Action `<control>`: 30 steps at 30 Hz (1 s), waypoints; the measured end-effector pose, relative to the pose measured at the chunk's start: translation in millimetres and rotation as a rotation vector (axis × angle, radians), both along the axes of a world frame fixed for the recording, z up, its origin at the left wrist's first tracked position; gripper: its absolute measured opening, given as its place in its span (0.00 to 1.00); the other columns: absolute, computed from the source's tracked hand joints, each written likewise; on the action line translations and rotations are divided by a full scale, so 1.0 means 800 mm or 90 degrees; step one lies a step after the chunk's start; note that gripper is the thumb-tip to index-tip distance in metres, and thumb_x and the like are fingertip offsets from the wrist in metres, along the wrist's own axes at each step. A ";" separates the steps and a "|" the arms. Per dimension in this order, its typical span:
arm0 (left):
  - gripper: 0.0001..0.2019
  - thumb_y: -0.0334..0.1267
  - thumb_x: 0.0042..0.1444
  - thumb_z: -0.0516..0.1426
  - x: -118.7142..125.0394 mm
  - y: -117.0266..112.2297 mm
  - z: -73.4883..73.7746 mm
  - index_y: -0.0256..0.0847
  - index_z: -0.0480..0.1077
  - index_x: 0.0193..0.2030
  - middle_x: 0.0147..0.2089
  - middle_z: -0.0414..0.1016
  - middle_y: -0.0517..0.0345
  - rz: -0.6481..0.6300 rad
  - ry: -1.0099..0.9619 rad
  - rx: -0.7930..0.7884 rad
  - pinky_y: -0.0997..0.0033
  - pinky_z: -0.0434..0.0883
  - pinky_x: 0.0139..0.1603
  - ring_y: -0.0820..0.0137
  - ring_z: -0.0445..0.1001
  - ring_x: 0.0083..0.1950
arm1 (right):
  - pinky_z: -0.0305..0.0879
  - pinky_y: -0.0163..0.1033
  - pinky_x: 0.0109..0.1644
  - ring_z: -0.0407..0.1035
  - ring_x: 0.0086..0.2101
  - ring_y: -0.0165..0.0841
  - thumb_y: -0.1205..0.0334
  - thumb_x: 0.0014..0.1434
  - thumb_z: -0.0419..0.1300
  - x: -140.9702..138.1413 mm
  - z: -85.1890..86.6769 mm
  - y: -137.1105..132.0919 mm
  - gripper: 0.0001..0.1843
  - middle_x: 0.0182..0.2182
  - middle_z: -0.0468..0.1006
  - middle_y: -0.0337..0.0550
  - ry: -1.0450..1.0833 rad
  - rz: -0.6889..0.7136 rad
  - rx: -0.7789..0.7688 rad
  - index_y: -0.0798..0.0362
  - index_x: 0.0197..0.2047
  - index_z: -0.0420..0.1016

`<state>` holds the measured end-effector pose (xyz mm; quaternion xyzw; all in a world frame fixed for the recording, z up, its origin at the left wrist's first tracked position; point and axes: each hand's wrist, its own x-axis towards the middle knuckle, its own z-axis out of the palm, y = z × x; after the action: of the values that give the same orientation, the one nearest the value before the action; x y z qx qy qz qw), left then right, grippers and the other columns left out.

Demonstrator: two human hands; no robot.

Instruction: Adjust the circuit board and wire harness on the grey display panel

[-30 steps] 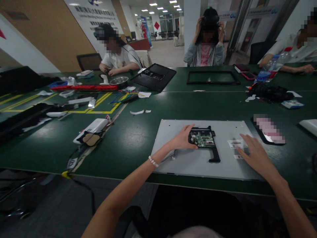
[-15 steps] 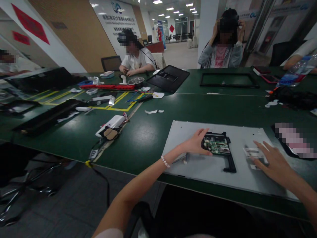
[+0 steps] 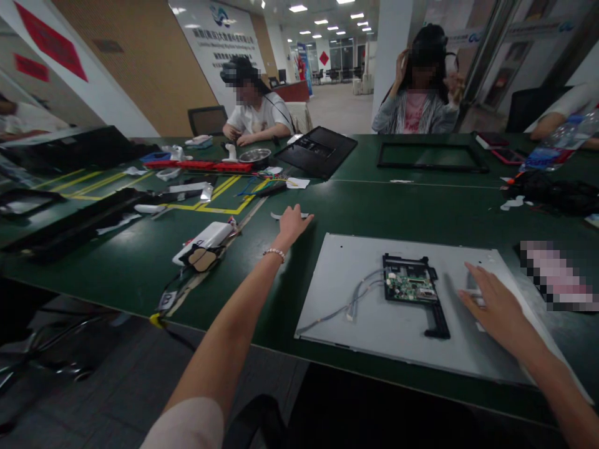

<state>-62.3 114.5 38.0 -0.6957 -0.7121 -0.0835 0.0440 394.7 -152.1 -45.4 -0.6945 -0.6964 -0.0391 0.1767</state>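
Observation:
My left hand (image 3: 292,226), with a beaded bracelet at the wrist, reaches over the green tabletop beside thin white paper strips (image 3: 276,216). Its fingers are partly spread, and I see nothing held in them. To the right lies a flat grey metal panel (image 3: 346,274). On it rests a black plastic bracket (image 3: 435,321) carrying a green circuit board (image 3: 412,285). Grey cables (image 3: 358,296) trail from the board to the panel's left edge. My right hand (image 3: 496,312) is open over the panel's right part, partly covering a pale label there.
A white battery-like pack (image 3: 206,243) with a cord lies left of my arm. Farther back are a black cover (image 3: 321,151), a black frame (image 3: 433,156), red strips (image 3: 201,166) and a metal bowl (image 3: 255,156). A phone (image 3: 559,274) lies at the right. Two people sit opposite.
My left hand has left the bracket and moved left and forward to the paper strips, uncovering the grey cables. My right hand stays over the panel, shifted slightly.

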 end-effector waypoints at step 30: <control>0.18 0.26 0.65 0.45 0.053 -0.044 0.042 0.29 0.74 0.49 0.50 0.76 0.34 -0.056 0.106 -0.049 0.63 0.69 0.52 0.55 0.75 0.54 | 0.57 0.66 0.60 0.52 0.65 0.57 0.48 0.67 0.42 -0.015 0.004 0.002 0.31 0.65 0.63 0.55 -0.011 -0.030 -0.007 0.48 0.69 0.57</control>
<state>-19.7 79.4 71.3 -0.7319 -0.6776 0.0002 0.0727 382.6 -150.4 -41.8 -0.7115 -0.6813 -0.0459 0.1660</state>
